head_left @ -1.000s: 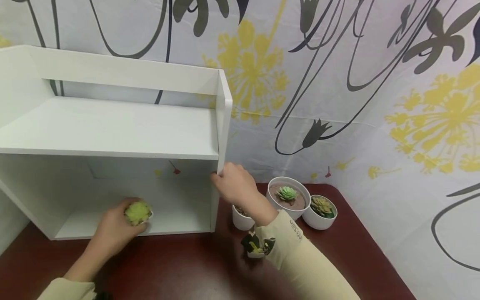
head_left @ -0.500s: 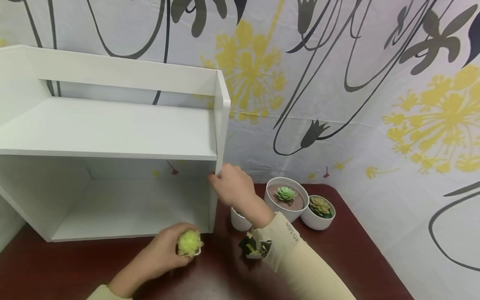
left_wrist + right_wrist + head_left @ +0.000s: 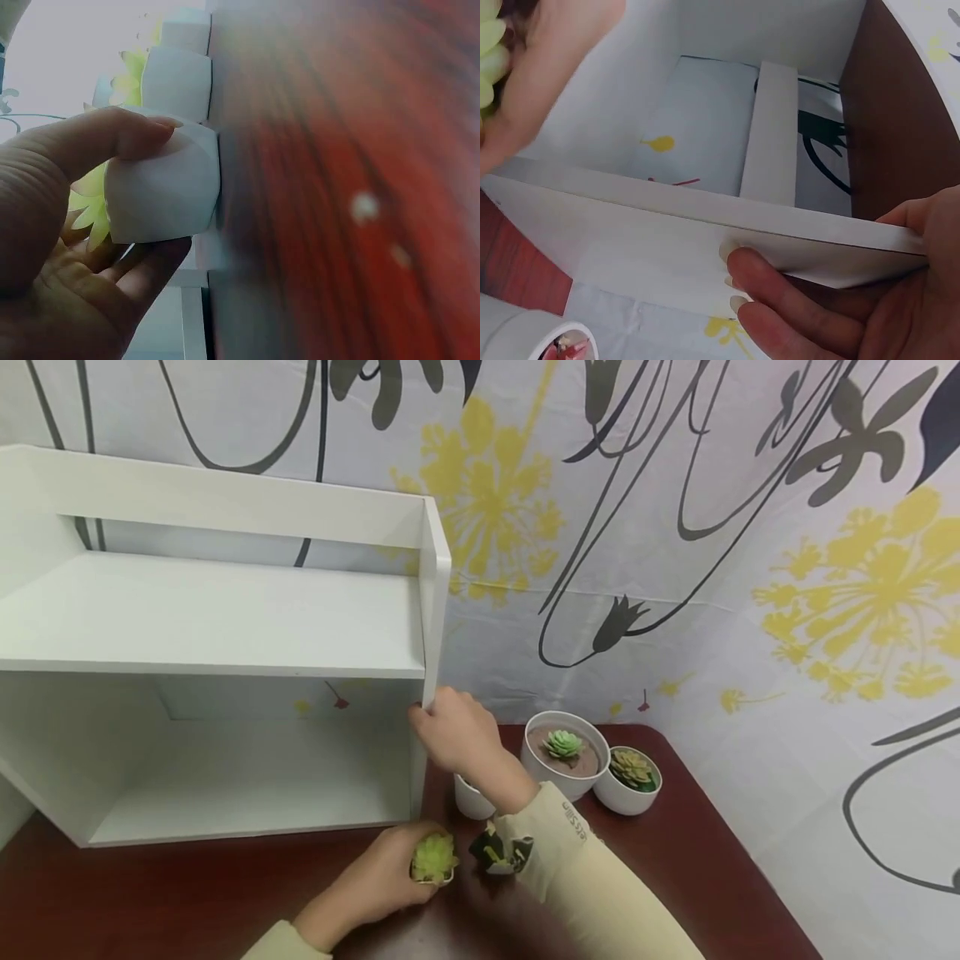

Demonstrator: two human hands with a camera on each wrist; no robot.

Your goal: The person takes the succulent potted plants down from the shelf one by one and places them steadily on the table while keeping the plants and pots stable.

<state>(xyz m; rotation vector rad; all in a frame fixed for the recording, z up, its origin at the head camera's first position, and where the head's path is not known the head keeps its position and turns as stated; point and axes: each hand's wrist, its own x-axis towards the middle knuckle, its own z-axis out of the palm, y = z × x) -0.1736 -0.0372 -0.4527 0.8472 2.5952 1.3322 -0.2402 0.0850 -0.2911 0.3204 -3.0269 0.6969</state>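
Note:
My left hand (image 3: 375,878) holds a small white pot with a yellow-green artificial succulent (image 3: 433,858), just in front of the shelf's lower right corner. In the left wrist view, thumb and fingers pinch the sides of the angular white pot (image 3: 165,187). Its base is very close to the tabletop; I cannot tell whether it touches. Up at mid-height, my right hand (image 3: 461,735) grips the right side panel of the white shelf (image 3: 210,618). In the right wrist view, the right fingers (image 3: 780,289) curl around that panel (image 3: 705,206), thumb on the other face.
Right of the shelf, on the dark red table (image 3: 697,877), stand a large white pot (image 3: 562,777) with a green succulent and a smaller white bowl (image 3: 626,800). A white pot (image 3: 471,800) is partly behind the right wrist. A dark-leaved plant (image 3: 487,852) sits beside the right sleeve.
My left hand has carried the potted succulent from the front of the lower shelf compartment rightward and toward me, over the table. The right hand keeps its grip on the side panel.

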